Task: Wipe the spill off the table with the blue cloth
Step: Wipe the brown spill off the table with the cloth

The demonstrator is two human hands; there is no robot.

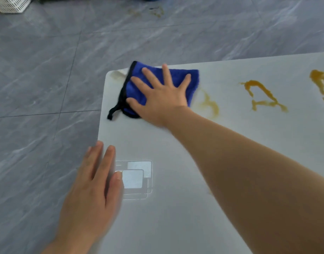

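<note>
A folded blue cloth [183, 77] with a black trim and loop lies near the far left corner of the white table [176, 208]. My right hand [161, 96] presses flat on the cloth, fingers spread. Orange-yellow spill streaks [262, 94] lie on the table to the right of the cloth, with a paler smear [210, 105] right beside it and a faint one [117, 74] at the corner. More spill [320, 81] shows at the right edge of view. My left hand [91, 187] rests flat on the table's left edge, fingers together, holding nothing.
A grey marble-tile floor [47, 70] surrounds the table, with yellowish stains [157, 11] on it far off. A white slatted basket [11, 4] stands at the top left. A bright window reflection [137, 173] lies on the tabletop near my left hand.
</note>
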